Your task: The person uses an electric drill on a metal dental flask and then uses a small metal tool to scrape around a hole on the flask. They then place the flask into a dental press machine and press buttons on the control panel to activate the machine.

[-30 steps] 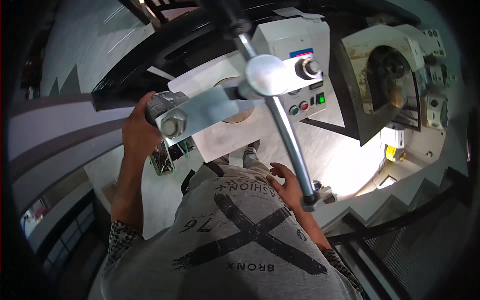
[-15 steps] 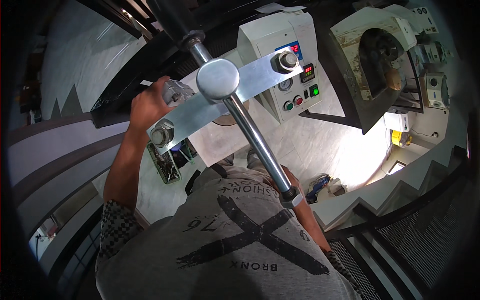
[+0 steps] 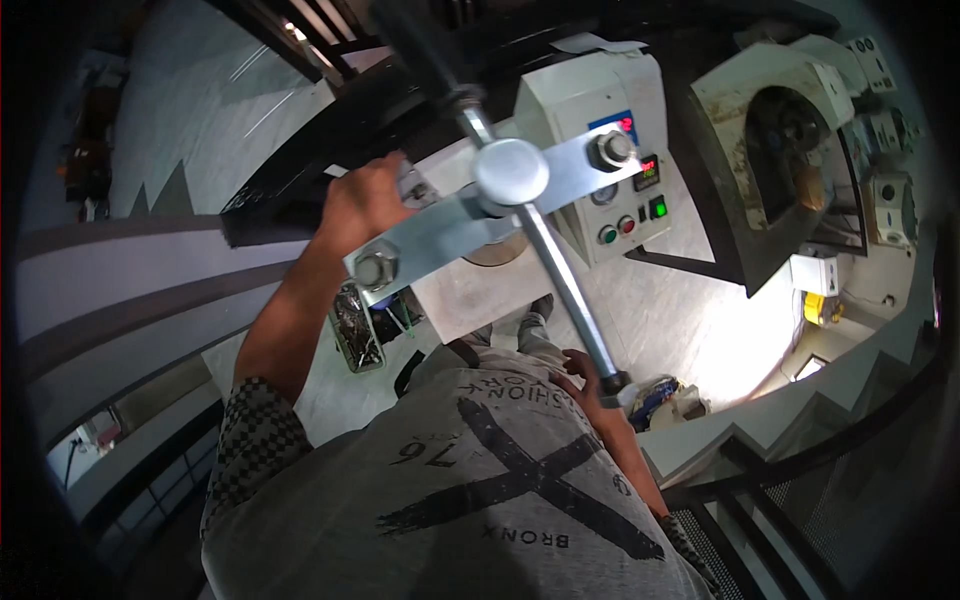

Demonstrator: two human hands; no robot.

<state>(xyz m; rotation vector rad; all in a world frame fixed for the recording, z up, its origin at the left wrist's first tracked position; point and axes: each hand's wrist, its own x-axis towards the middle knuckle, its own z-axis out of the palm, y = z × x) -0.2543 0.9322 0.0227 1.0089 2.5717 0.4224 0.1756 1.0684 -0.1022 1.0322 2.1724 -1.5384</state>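
At the far left corner of the press, my left hand (image 3: 365, 205) is closed around a grey metal block (image 3: 414, 188), whose far side is partly hidden by the fingers. A shiny press handle (image 3: 512, 172), with a steel crossbar (image 3: 430, 240) bolted at both ends and a long rod (image 3: 562, 270), crosses above the white machine top (image 3: 470, 300). Low by my waist, my right hand (image 3: 582, 378) rests against the shirt and trousers with its fingers apart. The rod's dark end cap (image 3: 615, 388) covers part of it.
A white control box (image 3: 590, 110) with lit displays and buttons stands right of the handle. Beyond it sits another machine (image 3: 775, 130) with a round opening. An oblong tray of dark pieces (image 3: 357, 330) lies below left. Stair railing (image 3: 780, 470) curves along the lower right.
The whole view has shifted, so everything sits farther right and slightly lower. My left hand has turned further over the metal block. More of my right hand's fingers show.
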